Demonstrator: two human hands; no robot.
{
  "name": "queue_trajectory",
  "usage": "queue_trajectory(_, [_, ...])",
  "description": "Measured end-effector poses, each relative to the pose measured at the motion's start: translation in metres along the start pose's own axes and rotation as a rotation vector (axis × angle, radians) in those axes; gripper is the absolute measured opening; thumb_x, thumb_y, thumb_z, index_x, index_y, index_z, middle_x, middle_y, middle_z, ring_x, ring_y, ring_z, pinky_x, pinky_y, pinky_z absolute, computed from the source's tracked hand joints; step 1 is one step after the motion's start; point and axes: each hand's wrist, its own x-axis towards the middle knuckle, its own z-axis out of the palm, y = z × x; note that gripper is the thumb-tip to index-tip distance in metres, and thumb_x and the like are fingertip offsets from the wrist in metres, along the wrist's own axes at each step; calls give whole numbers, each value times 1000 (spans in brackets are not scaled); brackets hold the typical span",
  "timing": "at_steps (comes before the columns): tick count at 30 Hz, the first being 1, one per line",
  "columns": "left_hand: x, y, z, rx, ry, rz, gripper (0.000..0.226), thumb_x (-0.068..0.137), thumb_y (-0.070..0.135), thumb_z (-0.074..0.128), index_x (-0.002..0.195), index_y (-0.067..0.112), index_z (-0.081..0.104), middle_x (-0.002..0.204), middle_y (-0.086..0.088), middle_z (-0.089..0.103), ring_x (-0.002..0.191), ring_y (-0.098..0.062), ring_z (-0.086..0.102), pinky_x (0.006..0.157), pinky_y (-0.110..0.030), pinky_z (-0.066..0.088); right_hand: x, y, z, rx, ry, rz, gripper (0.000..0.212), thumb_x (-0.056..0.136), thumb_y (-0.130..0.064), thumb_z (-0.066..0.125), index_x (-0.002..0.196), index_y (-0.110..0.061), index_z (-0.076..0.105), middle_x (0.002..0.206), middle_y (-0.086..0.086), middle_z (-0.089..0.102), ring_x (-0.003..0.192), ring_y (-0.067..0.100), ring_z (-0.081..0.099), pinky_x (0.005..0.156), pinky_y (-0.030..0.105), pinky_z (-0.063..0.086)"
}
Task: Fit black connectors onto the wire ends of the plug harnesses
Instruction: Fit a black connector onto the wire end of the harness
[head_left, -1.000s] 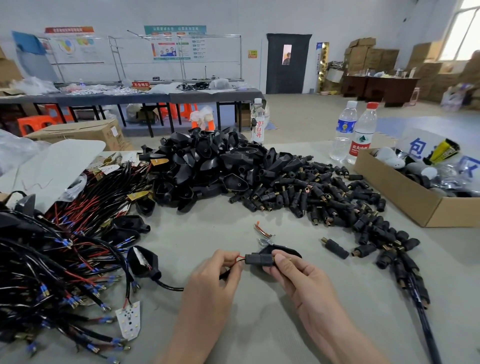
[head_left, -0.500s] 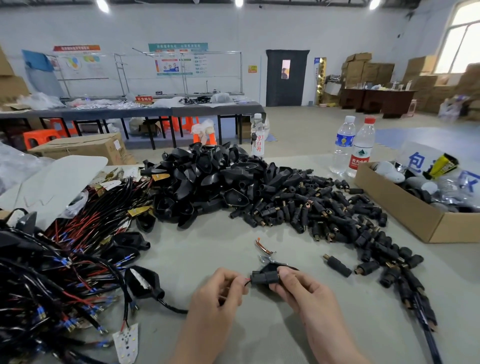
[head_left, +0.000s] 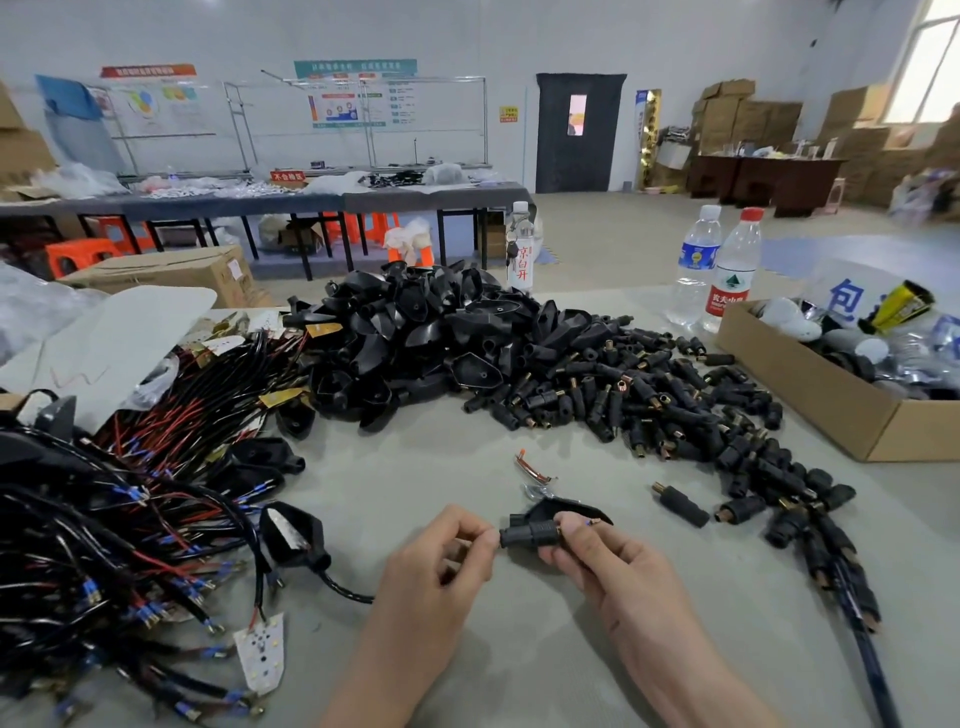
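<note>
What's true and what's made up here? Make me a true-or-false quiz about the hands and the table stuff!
1. The right hand holds a black connector. True.
2. The left hand is open and flat. False: it pinches the harness wire beside the connector.
3. Two water bottles stand near the cardboard box. True.
4. The loose connectors are piled inside the box. False: they lie on the table.

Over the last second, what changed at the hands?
The left hand, pinching the wire, slid right until its fingertips met the connector. The red stretch seen between them no longer shows, so it has probably been fed inside. The right hand kept its grip on the connector. The connector pile and the box stayed put.
</note>
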Motion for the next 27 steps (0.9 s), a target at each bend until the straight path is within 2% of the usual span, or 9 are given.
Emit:
queue_trajectory(2, [0, 0, 0, 11, -6, 4, 16, 94, 22, 65, 84, 33, 59, 66, 3, 66, 59, -7, 59, 59, -15, 44, 0, 0, -1, 15, 6, -17, 20, 71, -21, 73, 86, -10, 81, 93, 14, 77, 82, 19, 75, 69, 13, 55])
queue_trajectory(4, [-1, -1, 2, -10, 4, -5, 16, 94, 22, 64, 84, 34, 60, 70, 1, 68, 63, -12, 63, 63, -26, 51, 1, -1, -1, 37, 14, -22, 19, 71, -17, 71, 86, -9, 81, 94, 16, 76, 82, 21, 75, 68, 14, 56])
queue_trajectory(7, [-1, -3, 4, -21, 2, -10, 17, 97, 23, 61, 86, 35, 59, 75, 4, 70, 63, -17, 61, 64, -36, 52, 1, -1, -1, 31, 40, -10, 20, 72, -17, 71, 85, -3, 79, 95, 21, 75, 82, 25, 75, 66, 16, 57])
queue_trajectory(11, [-3, -5, 5, 25, 4, 5, 11, 99, 30, 57, 89, 34, 55, 76, 11, 70, 58, -6, 56, 59, -25, 46, 0, -3, -1, 2, 36, -8, 20, 73, -20, 71, 81, -2, 78, 92, 21, 74, 83, 27, 75, 66, 16, 57])
queue_trajectory(15, [-3, -4, 6, 28, 60, -6, 12, 96, 29, 62, 91, 37, 55, 75, 12, 71, 72, -10, 68, 64, -21, 48, -2, -4, -1, -12, 29, -13, 32, 73, -23, 72, 93, 2, 73, 93, 21, 75, 87, 25, 75, 67, 16, 56])
queue_trajectory(19, [-3, -3, 6, 48, 33, 2, 14, 95, 19, 65, 86, 28, 57, 77, 15, 72, 55, -2, 54, 54, -10, 36, -3, -4, 0, 8, 19, -11, 27, 76, -24, 72, 90, -1, 78, 99, 22, 74, 88, 22, 74, 70, 16, 56])
queue_trajectory(24, [-5, -1, 2, 70, 23, 16, 16, 93, 19, 67, 83, 29, 61, 77, 17, 71, 54, -2, 50, 53, -8, 35, -3, -5, 1, 15, -8, 17, 26, 71, -27, 74, 87, -8, 80, 98, 21, 74, 87, 22, 75, 69, 14, 56])
queue_trajectory(27, [-5, 0, 0, 91, 17, 38, 12, 93, 26, 67, 90, 36, 62, 76, 15, 69, 58, -4, 51, 55, -14, 37, -2, -5, -1, 27, 8, 5, 22, 73, -25, 73, 85, -7, 80, 97, 21, 74, 87, 22, 75, 69, 14, 56])
